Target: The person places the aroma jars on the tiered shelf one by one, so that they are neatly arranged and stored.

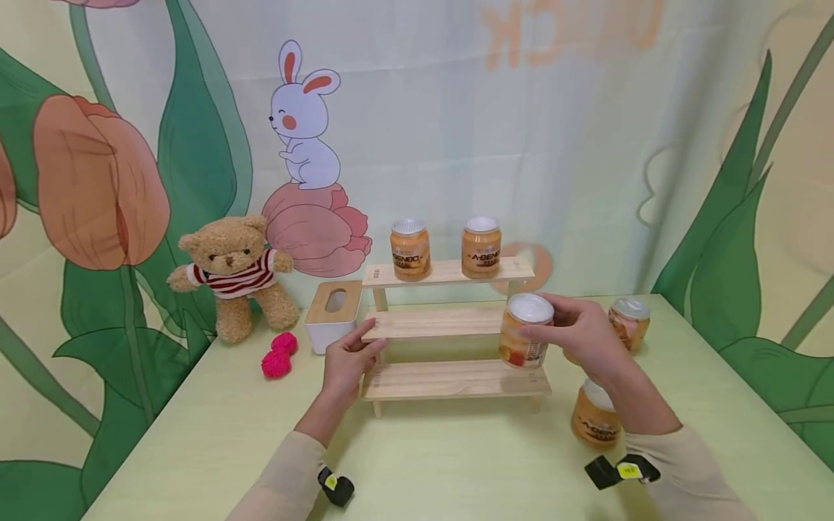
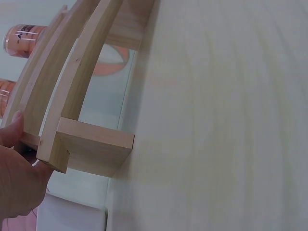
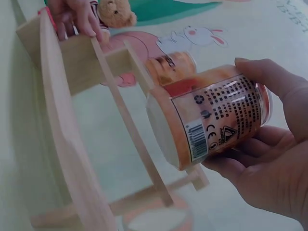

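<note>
My right hand [image 1: 586,333] grips an orange-labelled jar [image 1: 521,349] with a white lid, thumb and fingers around its upper part. Held before the right end of the middle shelf, the jar shows its barcode and pale base in the right wrist view. A three-tier wooden display rack [image 1: 443,380] stands on the table. At its left end, the thumb and fingers of my left hand [image 1: 345,362] hold the middle board. Two similar jars, one left [image 1: 410,264] and one right [image 1: 481,260], sit upright on the top tier.
More jars stand on the table at right: a front one [image 1: 594,423] and a rear one [image 1: 632,318], partly behind my right hand. A tissue box [image 1: 321,340] with a wooden lid, pink yarn balls [image 1: 279,354] and a teddy bear [image 1: 234,271] are at left. A printed curtain hangs behind.
</note>
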### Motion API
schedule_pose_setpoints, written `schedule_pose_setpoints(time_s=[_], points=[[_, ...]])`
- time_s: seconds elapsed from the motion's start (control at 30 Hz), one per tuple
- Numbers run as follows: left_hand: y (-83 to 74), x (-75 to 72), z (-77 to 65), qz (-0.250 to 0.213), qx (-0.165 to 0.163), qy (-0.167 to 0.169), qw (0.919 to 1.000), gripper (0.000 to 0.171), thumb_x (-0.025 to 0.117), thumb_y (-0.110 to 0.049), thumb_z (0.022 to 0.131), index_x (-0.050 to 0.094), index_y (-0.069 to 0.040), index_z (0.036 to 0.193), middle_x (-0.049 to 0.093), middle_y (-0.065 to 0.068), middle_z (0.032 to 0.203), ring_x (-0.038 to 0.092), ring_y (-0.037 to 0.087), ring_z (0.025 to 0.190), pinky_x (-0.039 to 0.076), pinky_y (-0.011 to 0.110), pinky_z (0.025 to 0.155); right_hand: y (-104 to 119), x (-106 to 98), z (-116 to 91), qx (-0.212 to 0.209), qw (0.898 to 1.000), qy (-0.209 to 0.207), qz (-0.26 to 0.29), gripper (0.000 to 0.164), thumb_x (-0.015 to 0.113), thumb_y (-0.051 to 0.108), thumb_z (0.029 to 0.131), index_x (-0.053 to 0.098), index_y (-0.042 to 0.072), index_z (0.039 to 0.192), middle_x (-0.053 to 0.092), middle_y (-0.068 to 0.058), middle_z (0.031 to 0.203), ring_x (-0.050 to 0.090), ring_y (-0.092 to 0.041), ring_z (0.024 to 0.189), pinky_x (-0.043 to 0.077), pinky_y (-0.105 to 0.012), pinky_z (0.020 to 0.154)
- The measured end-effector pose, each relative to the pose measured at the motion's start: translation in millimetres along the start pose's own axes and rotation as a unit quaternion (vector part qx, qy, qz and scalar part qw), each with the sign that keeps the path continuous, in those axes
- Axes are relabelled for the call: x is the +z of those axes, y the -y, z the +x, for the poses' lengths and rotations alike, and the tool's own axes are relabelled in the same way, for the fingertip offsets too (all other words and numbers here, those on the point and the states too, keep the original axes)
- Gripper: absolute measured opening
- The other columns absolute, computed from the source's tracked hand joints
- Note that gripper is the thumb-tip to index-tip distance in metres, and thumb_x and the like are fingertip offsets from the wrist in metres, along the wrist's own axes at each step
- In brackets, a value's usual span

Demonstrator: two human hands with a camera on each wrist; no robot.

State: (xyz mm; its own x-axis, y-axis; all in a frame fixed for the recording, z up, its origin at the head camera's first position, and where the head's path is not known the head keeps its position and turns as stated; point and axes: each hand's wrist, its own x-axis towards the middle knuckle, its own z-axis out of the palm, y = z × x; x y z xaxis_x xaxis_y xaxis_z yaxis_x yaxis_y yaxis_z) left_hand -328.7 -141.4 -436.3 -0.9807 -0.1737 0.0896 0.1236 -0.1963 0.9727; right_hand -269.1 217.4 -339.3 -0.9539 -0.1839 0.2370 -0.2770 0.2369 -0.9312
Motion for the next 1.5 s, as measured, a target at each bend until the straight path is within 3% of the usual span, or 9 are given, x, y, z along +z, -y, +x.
schedule_pose_setpoints(time_s=[0.3,0.47,0.63,1.03,1.23,1.5], points=[[1.0,0.4,-1.0,0.001,-0.003,-0.004,1.0000,0.049,0.078,0.001,0.085,0.066,-0.006,0.132,0.070,0.001,0.081,0.054,0.008,0.063,0.040,0.021,0.053,-7.8,52.1,16.1,-0.018,0.996,0.028,0.089,0.057,0.084,0.014,0.083,0.061,0.002,0.134,0.068,-0.012,0.118,0.064,-0.021,0.104,0.054,-0.034,0.084],[-1.5,0.9,-1.7,0.005,-0.005,-0.001,1.0000,0.049,0.078,0.001,0.085,0.066,-0.006,0.132,0.070,0.000,0.080,0.053,0.010,0.063,0.039,0.021,0.053,-3.5,76.8,30.0,-0.046,0.995,0.030,0.087,0.053,0.085,0.017,0.082,0.065,0.006,0.130,0.068,-0.012,0.119,0.063,-0.026,0.106,0.054,-0.038,0.085],[-1.9,1.3,-1.8,0.004,-0.007,-0.002,1.0000,0.048,0.076,0.002,0.086,0.066,-0.005,0.132,0.070,-0.001,0.080,0.053,0.009,0.063,0.039,0.021,0.054,1.1,93.6,45.5,-0.040,0.996,0.027,0.081,0.052,0.085,0.020,0.082,0.066,0.007,0.128,0.068,-0.011,0.119,0.063,-0.025,0.108,0.053,-0.040,0.089],[-0.2,1.1,-0.3,0.005,-0.004,-0.004,1.0000,0.048,0.076,0.002,0.086,0.066,-0.006,0.133,0.070,0.000,0.080,0.053,0.010,0.064,0.041,0.021,0.055,4.4,120.5,77.6,-0.046,0.998,0.022,0.035,0.057,0.085,0.026,0.082,0.063,0.010,0.133,0.068,-0.006,0.120,0.064,-0.024,0.108,0.053,-0.042,0.089],[-1.3,1.7,-0.5,0.005,-0.004,-0.002,1.0000,0.049,0.076,0.003,0.086,0.064,-0.004,0.133,0.071,0.000,0.083,0.054,0.008,0.064,0.041,0.021,0.054,0.6,127.1,84.8,-0.027,0.999,-0.026,0.021,0.070,0.089,0.030,0.077,0.057,0.004,0.134,0.062,-0.008,0.126,0.061,-0.025,0.111,0.053,-0.040,0.088],[-0.5,3.9,-0.7,0.008,-0.008,0.001,0.9999,0.049,0.076,0.002,0.087,0.064,-0.005,0.134,0.070,-0.001,0.080,0.054,0.008,0.064,0.042,0.020,0.055,5.3,129.5,87.0,-0.017,0.999,-0.048,-0.010,0.066,0.088,0.036,0.078,0.064,0.013,0.134,0.065,-0.002,0.124,0.065,-0.022,0.103,0.055,-0.040,0.082]])
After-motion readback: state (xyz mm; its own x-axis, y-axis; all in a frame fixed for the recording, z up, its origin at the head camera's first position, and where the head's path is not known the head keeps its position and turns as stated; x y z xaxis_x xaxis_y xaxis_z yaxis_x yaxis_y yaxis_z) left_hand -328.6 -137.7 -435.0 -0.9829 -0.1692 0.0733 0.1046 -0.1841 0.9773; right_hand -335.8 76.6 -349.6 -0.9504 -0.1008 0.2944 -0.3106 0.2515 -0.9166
